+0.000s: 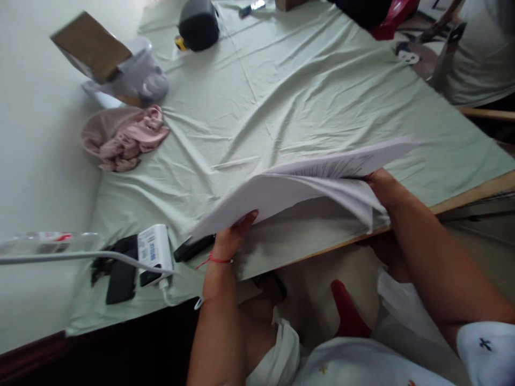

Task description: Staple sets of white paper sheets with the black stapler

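A sheaf of white paper sheets (277,195) is held up over the front edge of the table, bowed in the middle. Printed lines show on one sheet towards the right. My left hand (235,233), with a red string at the wrist, grips the left part of the sheets, thumb on the near face. At the right part, my right hand (380,185) is closed on the sheets, its fingers mostly hidden behind them. Several loose sheet ends fan out and hang beside that hand. Just left of my left hand, a dark object (193,249) lies partly under the paper.
On the green tablecloth (257,107), a white power strip (155,246) with a cable and a black phone (122,279) lie at left. Behind them are pink cloth (126,136), a cardboard box (92,45) and a black case (198,24). Another person (478,59) is at the upper right.
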`<act>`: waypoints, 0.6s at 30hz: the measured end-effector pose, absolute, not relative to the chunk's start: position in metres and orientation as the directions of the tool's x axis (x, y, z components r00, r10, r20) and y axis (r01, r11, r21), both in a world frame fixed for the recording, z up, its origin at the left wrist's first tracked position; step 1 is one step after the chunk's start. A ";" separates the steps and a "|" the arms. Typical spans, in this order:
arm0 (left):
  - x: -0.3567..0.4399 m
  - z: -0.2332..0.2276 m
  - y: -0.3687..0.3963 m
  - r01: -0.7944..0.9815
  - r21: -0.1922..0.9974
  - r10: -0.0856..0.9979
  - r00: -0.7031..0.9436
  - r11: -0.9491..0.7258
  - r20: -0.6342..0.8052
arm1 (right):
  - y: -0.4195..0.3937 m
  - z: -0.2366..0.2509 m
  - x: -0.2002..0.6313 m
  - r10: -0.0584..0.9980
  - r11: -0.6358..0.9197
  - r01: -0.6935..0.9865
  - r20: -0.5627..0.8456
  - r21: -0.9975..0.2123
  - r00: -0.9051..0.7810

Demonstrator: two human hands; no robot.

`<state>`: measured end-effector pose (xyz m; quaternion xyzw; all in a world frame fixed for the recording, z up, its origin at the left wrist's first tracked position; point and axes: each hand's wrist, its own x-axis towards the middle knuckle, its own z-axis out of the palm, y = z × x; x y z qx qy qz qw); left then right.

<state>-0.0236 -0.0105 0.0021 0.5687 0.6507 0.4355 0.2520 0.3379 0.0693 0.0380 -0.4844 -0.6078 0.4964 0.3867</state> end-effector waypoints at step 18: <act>0.003 0.015 -0.020 0.096 0.992 0.949 -0.311 0.085 -0.052 | 0.071 0.023 0.337 0.985 -0.135 -0.022 -0.132 -0.991 -0.115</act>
